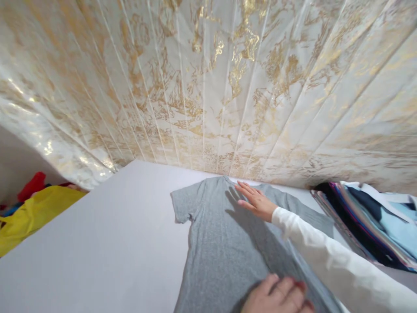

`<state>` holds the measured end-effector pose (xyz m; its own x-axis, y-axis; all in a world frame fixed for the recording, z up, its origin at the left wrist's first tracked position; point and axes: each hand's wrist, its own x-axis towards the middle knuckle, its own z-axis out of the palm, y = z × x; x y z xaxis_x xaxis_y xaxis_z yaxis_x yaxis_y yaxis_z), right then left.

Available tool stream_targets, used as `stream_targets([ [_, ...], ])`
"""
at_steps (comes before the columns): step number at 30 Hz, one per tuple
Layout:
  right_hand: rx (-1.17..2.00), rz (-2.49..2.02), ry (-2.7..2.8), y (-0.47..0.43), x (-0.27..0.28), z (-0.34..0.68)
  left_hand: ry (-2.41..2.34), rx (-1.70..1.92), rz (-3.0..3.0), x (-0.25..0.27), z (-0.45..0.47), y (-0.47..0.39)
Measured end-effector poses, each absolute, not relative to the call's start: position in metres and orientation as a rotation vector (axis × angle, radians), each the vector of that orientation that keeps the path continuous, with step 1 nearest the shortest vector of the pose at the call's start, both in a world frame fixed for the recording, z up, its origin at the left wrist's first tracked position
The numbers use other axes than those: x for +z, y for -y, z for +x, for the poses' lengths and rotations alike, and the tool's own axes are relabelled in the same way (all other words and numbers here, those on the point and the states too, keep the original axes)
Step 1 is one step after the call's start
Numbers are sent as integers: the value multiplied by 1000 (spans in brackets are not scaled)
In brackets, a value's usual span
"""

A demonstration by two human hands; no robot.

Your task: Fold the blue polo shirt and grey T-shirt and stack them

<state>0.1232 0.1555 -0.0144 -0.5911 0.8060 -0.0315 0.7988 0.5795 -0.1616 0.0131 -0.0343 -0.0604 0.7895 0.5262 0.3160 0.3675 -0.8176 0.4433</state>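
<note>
A grey short-sleeved T-shirt (224, 243) lies spread on a white tabletop (124, 234), its neckline toward the curtain. My right hand (256, 202), in a white sleeve, reaches over the shirt just below the collar. Its fingers are stretched out, holding nothing, and its shadow falls on the grey cloth. At the bottom edge, my left hand (278, 296) is over the lower part of the shirt, partly cut off and slightly blurred. The fingers there appear laid out on the fabric, with no fold visible between them.
A stack of folded clothes (368, 221) stands at the right of the table. Beyond the left edge lies a yellow cloth (42, 213) with a red cloth (31, 186) behind it. A white curtain with gold pattern (202, 87) hangs along the table's far edge.
</note>
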Motion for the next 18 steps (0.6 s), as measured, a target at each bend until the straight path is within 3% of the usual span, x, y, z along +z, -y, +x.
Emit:
stream_targets([
  [4, 110, -1802, 2527, -119, -31, 211, -1136, 414, 2687, -42, -52, 31],
  [8, -9, -2011, 2377, -106, -53, 259, -1135, 247, 2642, -44, -78, 28],
  [18, 0, -1822, 2522, -95, -37, 258, -1013, 227, 2715, -29, -50, 41],
])
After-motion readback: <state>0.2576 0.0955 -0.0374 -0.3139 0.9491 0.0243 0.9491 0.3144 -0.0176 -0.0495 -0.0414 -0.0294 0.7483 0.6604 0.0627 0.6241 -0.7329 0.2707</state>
